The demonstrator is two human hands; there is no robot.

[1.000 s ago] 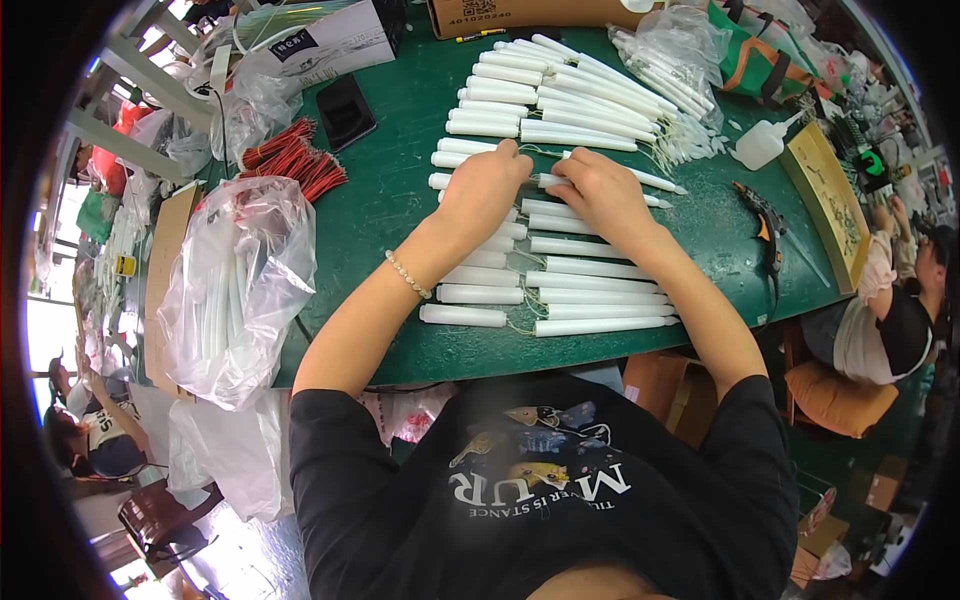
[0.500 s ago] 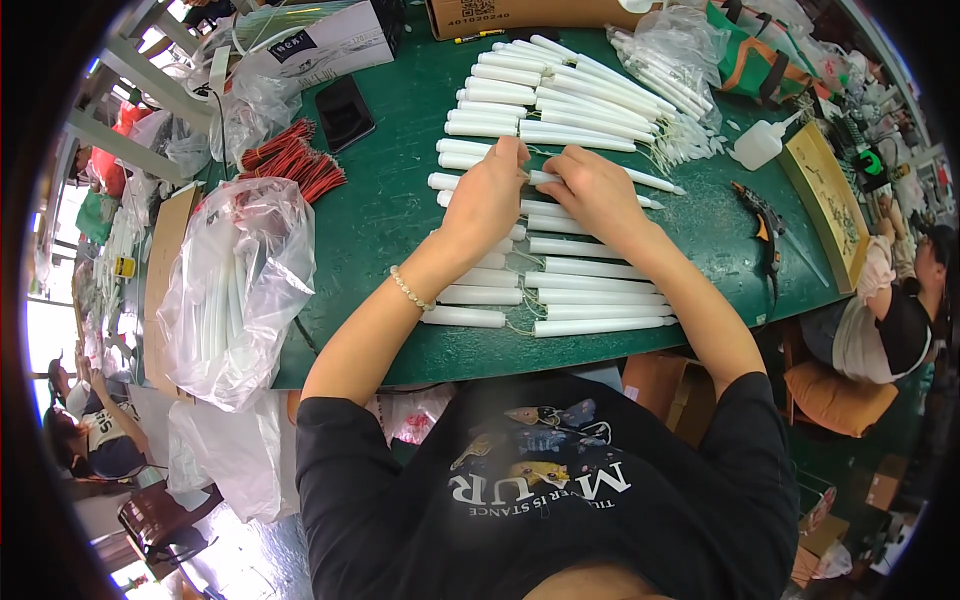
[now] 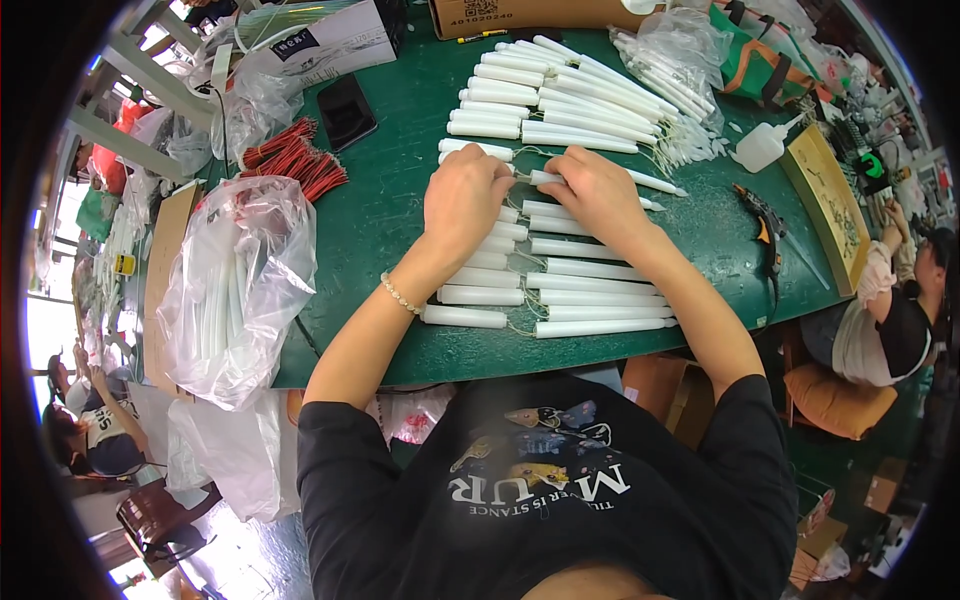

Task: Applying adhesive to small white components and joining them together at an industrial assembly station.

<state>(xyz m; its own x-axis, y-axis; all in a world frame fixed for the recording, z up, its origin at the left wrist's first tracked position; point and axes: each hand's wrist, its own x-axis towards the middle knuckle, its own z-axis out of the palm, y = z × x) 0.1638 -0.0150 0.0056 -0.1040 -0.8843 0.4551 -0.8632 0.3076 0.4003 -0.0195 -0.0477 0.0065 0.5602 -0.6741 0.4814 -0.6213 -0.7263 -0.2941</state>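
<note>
My right hand is closed around a white candle-shaped tube, its blunt end poking out past the thumb and fingers toward the left. My left hand is curled with thumb and forefinger together, a short gap from that end; a thin wire shows in the gap. What its fingers hold is hidden by the hand. Beneath and around both hands lie short white tubes in a left column and longer tapered ones in a right column. Thin pale wires join the pairs across the gap.
More white tubes lie fanned at the back. Right are a glue gun, a squeeze bottle and a yellow tray. Left are red wires, a black phone and a plastic bag of tubes. Other people sit at both sides.
My left hand has drawn back to the left and slightly down, away from my right hand, widening the gap between them. My right hand stays almost still with the tube.
</note>
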